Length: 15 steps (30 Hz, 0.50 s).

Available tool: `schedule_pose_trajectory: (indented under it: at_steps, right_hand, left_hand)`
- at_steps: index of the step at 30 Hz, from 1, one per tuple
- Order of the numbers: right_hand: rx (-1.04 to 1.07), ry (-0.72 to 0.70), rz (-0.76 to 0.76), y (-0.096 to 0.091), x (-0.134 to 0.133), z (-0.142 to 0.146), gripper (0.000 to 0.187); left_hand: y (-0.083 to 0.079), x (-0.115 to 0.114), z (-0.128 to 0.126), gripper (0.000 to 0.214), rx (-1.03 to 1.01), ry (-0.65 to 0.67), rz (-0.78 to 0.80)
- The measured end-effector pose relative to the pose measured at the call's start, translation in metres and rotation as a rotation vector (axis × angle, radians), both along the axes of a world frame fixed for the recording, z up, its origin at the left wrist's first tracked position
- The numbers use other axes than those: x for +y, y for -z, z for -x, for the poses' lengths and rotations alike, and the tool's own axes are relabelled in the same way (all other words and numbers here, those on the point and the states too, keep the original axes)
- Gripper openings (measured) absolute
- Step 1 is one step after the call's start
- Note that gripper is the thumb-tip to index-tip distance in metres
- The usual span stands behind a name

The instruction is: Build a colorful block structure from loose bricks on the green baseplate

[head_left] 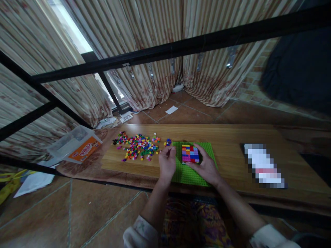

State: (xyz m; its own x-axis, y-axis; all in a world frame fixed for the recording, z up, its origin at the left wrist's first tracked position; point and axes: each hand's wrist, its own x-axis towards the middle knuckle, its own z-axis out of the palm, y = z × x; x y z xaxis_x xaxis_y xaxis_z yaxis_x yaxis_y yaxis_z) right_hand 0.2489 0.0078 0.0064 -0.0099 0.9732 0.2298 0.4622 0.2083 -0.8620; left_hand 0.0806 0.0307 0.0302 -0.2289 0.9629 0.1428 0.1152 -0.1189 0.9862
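Observation:
A block of many-coloured toy bricks (190,154) sits over the green baseplate (193,177). My right hand (205,165) grips it from the right, thumb along the near side and fingers round the far corner. Just left of the block, above the baseplate's left edge, my left hand (167,162) is closed with the fingertips pinched together. Whatever lies in that pinch, if anything, is too small to make out. Beyond the left hand, a heap of loose bricks (141,144) spreads over the wooden board, with a few bricks (167,142) lying nearer the baseplate.
A clear plastic box (77,143) with an orange label stands left of the wooden board (227,137). On the right lies a blurred-out flat object (265,167). A dark metal bar (165,51) crosses in front of striped curtains (144,31).

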Motion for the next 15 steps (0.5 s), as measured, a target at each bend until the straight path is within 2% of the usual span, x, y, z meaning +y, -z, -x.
schedule_pose_trajectory:
  at_steps: [9, 13, 15]
  right_hand:
    - [-0.009, 0.032, 0.078, 0.001, -0.001, -0.001, 0.081]
    - [-0.008, 0.033, 0.083, 0.001, -0.002, -0.002, 0.08]
    - [-0.004, 0.039, 0.086, 0.002, -0.002, -0.002, 0.081]
  left_hand:
    - [0.014, -0.029, 0.057, 0.016, 0.162, -0.157, 0.056]
    - [0.011, -0.017, 0.07, 0.013, 0.253, -0.251, 0.062]
    - [0.005, -0.003, 0.076, 0.014, 0.391, -0.262, 0.063]
